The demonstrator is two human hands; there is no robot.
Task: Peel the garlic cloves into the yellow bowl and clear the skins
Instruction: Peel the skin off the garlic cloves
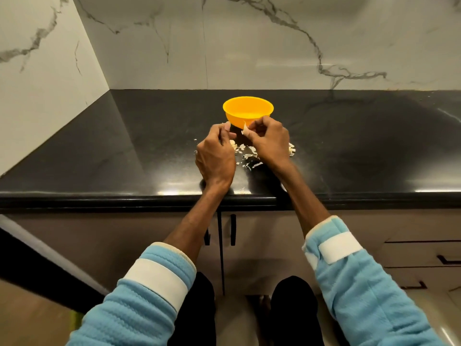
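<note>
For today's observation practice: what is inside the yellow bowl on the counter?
Only the bare far inner wall of the yellow bowl shows, with nothing visible against it. The bowl's floor is hidden behind its near wall, so whether anything lies at the bottom cannot be told.

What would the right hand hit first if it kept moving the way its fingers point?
Probably the yellow bowl: the right hand, pinching a garlic clove, points at its near wall just ahead, though depth is hard to judge.

The counter (349,146) is dark polished stone, glossy; the yellow bowl (248,111) looks smooth plastic; the skins (249,156) papery; the sleeves (369,295) fleecy, ribbed cloth.
</note>
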